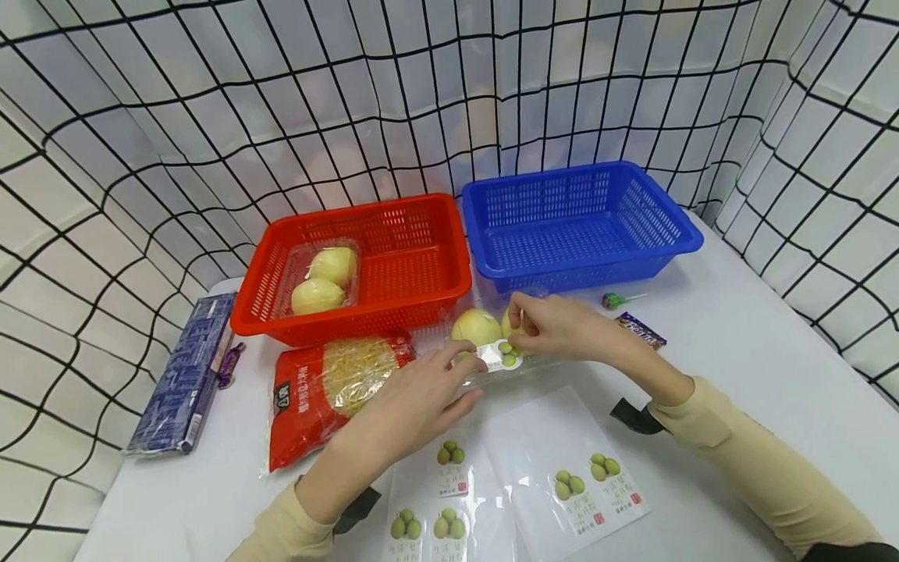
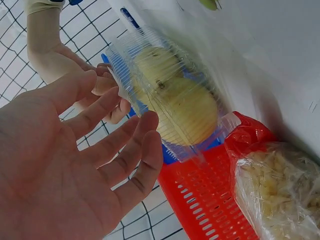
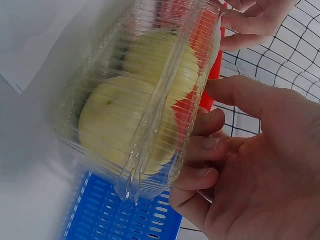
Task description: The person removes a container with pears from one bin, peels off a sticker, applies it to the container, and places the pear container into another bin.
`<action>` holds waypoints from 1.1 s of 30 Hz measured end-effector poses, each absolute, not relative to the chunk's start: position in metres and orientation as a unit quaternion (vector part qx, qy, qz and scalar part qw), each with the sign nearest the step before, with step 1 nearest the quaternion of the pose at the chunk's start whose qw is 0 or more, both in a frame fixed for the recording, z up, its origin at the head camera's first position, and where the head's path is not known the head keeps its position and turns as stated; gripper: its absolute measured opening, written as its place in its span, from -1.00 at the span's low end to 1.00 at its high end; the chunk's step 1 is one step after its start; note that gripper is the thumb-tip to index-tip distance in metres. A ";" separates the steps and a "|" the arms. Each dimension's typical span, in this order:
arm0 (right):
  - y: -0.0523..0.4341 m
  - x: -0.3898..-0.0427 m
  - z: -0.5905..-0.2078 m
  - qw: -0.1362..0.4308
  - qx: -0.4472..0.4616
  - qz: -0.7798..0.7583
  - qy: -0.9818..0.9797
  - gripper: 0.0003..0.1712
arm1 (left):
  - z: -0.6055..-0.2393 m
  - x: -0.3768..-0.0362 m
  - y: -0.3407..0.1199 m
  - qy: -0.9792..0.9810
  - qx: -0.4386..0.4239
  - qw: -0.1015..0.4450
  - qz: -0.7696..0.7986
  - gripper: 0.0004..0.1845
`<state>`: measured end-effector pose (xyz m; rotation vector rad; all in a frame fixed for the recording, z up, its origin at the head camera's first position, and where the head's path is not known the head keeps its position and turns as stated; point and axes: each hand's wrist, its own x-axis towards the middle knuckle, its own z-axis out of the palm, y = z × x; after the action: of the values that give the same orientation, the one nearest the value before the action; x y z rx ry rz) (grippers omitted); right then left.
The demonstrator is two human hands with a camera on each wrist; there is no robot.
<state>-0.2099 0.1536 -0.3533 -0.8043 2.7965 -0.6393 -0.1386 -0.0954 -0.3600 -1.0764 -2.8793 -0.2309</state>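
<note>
A clear plastic clamshell box point(image 3: 150, 115) with two pale yellow apples point(image 1: 476, 326) stands in front of the baskets. On its lid lies a white label point(image 1: 499, 356) printed with green fruit. My left hand point(image 1: 428, 386) is at the label's left end, fingers slightly bent and spread along the lid edge. My right hand point(image 1: 562, 324) touches the label's right end, its thumb apart from the bent fingers. In the right wrist view, the right fingertips point(image 3: 210, 145) rest along the lid side. Sheets of matching labels point(image 1: 449, 499) lie nearer me.
A red basket point(image 1: 421, 312) holds another box of apples point(image 1: 319, 295). Beside it stands a blue basket point(image 1: 576, 273). A red pasta bag point(image 1: 309, 429), blue flat package point(image 1: 182, 375) and purple candy point(image 1: 230, 364) are left; a lollipop point(image 1: 614, 300) and chocolate bar point(image 1: 641, 329) are right.
</note>
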 end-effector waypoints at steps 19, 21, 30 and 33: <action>0.153 -0.224 -0.376 0.004 -0.310 -0.250 0.917 -0.21 | -0.363 -0.146 -0.102 -0.943 -0.322 -0.002 -0.084 -0.42; 0.153 -0.223 -0.378 0.006 -0.306 -0.255 0.917 -0.21 | -0.363 -0.145 -0.103 -0.943 -0.322 -0.002 -0.082 -0.42; 0.173 -0.226 -0.366 0.094 -0.341 -0.266 0.897 0.04 | -0.352 -0.149 -0.111 -0.956 -0.275 0.015 -0.097 -0.41; 0.179 -0.225 -0.363 0.121 -0.348 -0.249 0.896 0.17 | -0.348 -0.152 -0.117 -0.961 -0.258 0.031 -0.099 -0.41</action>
<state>-0.2246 0.1792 -0.3633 -1.0170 2.6153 -0.7263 -0.1522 -0.1168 -0.3485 -0.7942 -2.9593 -0.3054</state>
